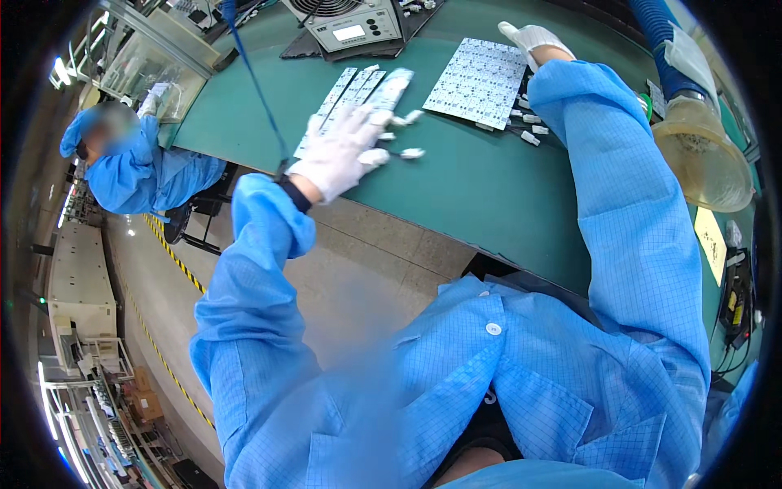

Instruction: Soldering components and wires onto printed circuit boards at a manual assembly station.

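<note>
My left hand (344,151), in a white glove with a black wrist strap, lies over narrow white circuit board strips (336,96) on the green bench. Its fingers are stretched out and spread, partly covering the strips. Small white connectors (413,153) lie just right of its fingers. At the far right corner of a large white circuit board panel (475,85) is my right hand (533,41), also gloved. One digit points out to the left and another bends down beside the panel edge; the rest is partly hidden. More white connectors with dark leads (531,138) lie below that panel.
A grey bench device with a fan grille and small screen (350,33) stands at the back. A blue cord (257,81) runs to my left wrist. On the right hangs a blue hose with a clear hood (705,155). A co-worker in blue (134,167) sits far left.
</note>
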The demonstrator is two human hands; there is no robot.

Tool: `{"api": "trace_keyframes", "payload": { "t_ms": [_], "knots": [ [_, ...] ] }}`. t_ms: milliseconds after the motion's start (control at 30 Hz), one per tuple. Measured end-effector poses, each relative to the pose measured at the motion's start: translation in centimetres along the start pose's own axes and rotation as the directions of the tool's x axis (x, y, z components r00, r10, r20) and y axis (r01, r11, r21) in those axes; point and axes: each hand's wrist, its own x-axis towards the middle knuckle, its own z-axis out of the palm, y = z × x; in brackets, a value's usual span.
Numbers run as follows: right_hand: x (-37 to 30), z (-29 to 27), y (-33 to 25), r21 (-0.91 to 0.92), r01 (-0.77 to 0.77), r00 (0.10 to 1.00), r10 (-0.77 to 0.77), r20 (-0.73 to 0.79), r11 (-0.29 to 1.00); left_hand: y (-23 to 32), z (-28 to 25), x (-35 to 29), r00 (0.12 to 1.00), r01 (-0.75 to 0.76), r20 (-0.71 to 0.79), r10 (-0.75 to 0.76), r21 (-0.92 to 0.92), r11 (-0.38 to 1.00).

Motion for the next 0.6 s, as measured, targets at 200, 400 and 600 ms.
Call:
{"api": "trace_keyframes", "payload": {
  "t_ms": [200,400,600],
  "knots": [
    [-2.8,-5.0,-7.9,0.528,-0.310,0.947,0.308,0.094,0.790,-9.7,2.3,-5.0,0.946,0.316,0.051,-0.321,0.083,0.945],
    [-5.0,-8.4,-5.6,0.150,-0.004,0.963,-0.037,0.268,0.989,-15.5,1.8,-6.1,0.925,0.380,0.020,-0.381,-0.108,0.918],
    [-3.0,-5.2,-1.0,0.999,-0.004,0.998,-0.059,0.007,0.049,-12.8,-5.7,-0.9,0.909,0.273,-0.249,-0.334,-0.249,0.929]
  ]
}}
